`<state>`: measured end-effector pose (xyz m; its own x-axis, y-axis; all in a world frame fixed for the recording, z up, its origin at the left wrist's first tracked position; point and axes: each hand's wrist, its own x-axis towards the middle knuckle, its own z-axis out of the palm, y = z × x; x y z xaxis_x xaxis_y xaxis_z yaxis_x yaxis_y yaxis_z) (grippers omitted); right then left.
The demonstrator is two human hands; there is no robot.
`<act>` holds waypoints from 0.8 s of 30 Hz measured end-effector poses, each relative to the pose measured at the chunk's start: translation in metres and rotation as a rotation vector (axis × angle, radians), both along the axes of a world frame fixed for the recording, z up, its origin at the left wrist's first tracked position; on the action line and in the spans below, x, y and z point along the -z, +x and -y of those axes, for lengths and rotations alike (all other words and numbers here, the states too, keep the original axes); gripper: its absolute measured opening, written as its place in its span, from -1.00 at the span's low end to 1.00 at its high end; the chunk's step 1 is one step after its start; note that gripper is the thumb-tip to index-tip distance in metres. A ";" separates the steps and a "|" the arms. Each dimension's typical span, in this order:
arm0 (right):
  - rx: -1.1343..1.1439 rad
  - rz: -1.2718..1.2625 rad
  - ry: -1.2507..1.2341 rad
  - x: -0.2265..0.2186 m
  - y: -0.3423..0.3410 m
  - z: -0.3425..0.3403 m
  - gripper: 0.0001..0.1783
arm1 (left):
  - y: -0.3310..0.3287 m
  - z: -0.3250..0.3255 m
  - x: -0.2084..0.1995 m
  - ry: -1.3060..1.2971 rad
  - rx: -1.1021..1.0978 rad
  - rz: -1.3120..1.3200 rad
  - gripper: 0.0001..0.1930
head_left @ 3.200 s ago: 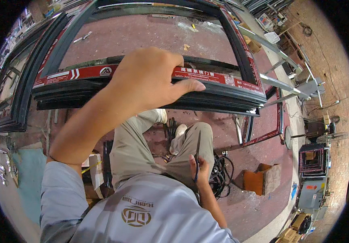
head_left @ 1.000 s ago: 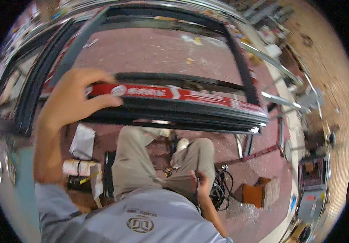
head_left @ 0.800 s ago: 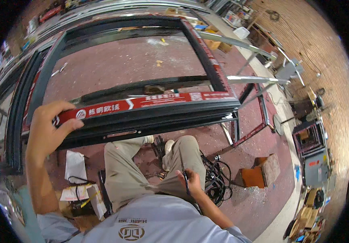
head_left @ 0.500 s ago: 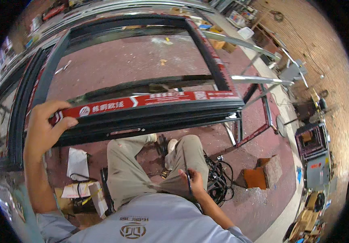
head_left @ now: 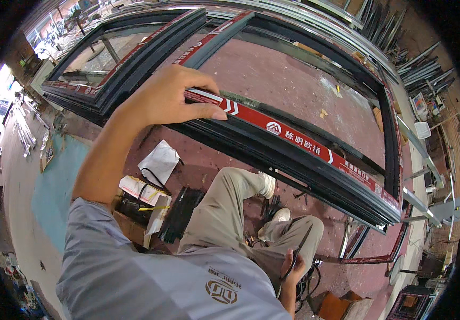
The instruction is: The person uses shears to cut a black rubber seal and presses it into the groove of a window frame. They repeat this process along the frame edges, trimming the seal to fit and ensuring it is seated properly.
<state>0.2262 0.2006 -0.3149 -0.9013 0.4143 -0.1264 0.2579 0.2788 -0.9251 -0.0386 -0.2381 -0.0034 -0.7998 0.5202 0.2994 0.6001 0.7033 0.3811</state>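
Note:
A dark metal window frame [head_left: 288,160] with red protective film along its near bar lies across the space before me. My left hand [head_left: 168,98] is closed over that bar near its left end, thumb on the near side and fingers over the top. Low on the right, beside my right knee, my right hand [head_left: 293,269] is closed round a thin dark strip [head_left: 303,244] that slants upward; its kind is too fine to tell. Against the left of the frame stands a second dark frame [head_left: 102,98], also with red film.
Below the frame at left lie a cardboard box [head_left: 131,226] with papers and a bundle of black strips [head_left: 182,213]. An orange-brown box [head_left: 339,306] and coiled black cable [head_left: 309,288] sit at the lower right. Metal bars [head_left: 419,149] jut out beyond the frame's right side.
My view has swung to the left, so the frames and my body appear shifted right and tilted. My left hand stays on the bar, and my right hand still holds the thin strip.

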 end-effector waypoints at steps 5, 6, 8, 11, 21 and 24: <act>0.141 0.012 -0.330 -0.010 -0.002 0.011 -0.73 | 0.001 0.012 0.012 0.043 0.061 -0.192 -0.61; 0.159 0.030 -0.411 -0.012 0.000 0.011 -0.76 | 0.001 0.012 0.013 0.020 0.041 -0.190 -0.59; 0.308 -0.099 -0.391 0.011 -0.001 0.017 -0.73 | -0.003 0.004 0.014 -0.025 0.028 -0.253 -0.45; 0.229 -0.068 -0.312 0.009 -0.005 0.014 -0.75 | 0.001 0.005 0.014 -0.067 0.032 -0.337 -0.28; 0.139 -0.121 -0.203 -0.005 -0.035 0.002 -0.75 | 0.012 -0.050 0.025 -0.040 0.038 -0.428 -0.34; 0.224 -0.295 -0.100 -0.031 -0.061 -0.025 -0.74 | 0.012 -0.074 0.031 -0.034 0.069 -0.439 -0.33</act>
